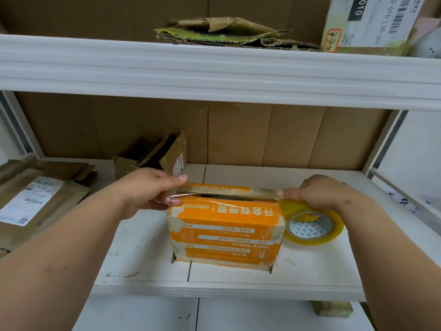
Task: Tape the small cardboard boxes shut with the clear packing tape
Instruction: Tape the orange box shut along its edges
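Two bare forearms reach in from the bottom corners toward an orange printed cardboard box (225, 232) standing just behind the front edge of a white shelf board (310, 278). The left hand (145, 191) is at the box's upper left corner, thumb and forefinger pinching the free end of a clear tape strip (214, 195) that runs along the box's top seam, where a dark gap shows between the flaps. The right hand (319, 191) is at the upper right corner, fingers curled over the roll of clear packing tape (315, 225), which hangs just beside the box's right side, touching or nearly touching it; whether the roll rests on the shelf cannot be told. Bare board lies in front of the box and to its right, up to the shelf's metal upright (381, 142). To the left, a stack of flattened cartons with shipping labels (35, 199) sits near the left edge, and an open small brown box (152, 155) stands behind the left hand against the cardboard back wall. An upper shelf beam (214, 72) crosses overhead, carrying crushed cardboard scraps (229, 32)
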`<state>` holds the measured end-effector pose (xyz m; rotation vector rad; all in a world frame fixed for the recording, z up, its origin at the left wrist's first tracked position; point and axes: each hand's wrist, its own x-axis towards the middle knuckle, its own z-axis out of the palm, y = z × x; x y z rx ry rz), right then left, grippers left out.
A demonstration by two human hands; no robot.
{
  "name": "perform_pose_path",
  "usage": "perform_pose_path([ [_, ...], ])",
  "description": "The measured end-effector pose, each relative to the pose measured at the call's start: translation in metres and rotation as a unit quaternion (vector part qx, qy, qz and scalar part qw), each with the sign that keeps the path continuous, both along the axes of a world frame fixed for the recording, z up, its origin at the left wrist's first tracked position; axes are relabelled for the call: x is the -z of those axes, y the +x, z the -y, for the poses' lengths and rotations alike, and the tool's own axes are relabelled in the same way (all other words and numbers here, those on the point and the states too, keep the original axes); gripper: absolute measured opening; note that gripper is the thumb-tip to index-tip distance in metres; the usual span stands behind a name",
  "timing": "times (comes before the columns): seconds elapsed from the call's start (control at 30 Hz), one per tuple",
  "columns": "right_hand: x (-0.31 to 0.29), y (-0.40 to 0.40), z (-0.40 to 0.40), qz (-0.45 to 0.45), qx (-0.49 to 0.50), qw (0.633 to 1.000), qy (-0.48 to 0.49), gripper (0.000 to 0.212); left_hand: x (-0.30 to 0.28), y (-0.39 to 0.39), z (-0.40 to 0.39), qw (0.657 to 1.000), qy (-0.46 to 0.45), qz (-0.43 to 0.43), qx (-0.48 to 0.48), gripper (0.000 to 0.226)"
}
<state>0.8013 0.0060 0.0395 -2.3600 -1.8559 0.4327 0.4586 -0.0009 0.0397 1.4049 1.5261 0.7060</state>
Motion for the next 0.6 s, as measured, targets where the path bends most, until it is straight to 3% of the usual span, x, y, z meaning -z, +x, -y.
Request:
perform_pose_path([
  [0.13,-0.006,0.013,0.010,-0.197,0.012,0.980,0.013,0.048,-0.012,0.004,-0.007,0.998,-0.038,-0.036,0.038,0.025],
  [0.3,-0.008,0.022,0.018,-0.202,-0.003,0.979,0.029,0.028,-0.015,0.019,-0.010,0.995,-0.046,-0.076,0.041,0.019],
  [0.6,-0.017,0.016,0.024,-0.139,-0.019,0.986,0.093,0.034,-0.015,0.023,-0.010,0.990,-0.030,-0.123,0.054,0.020],
])
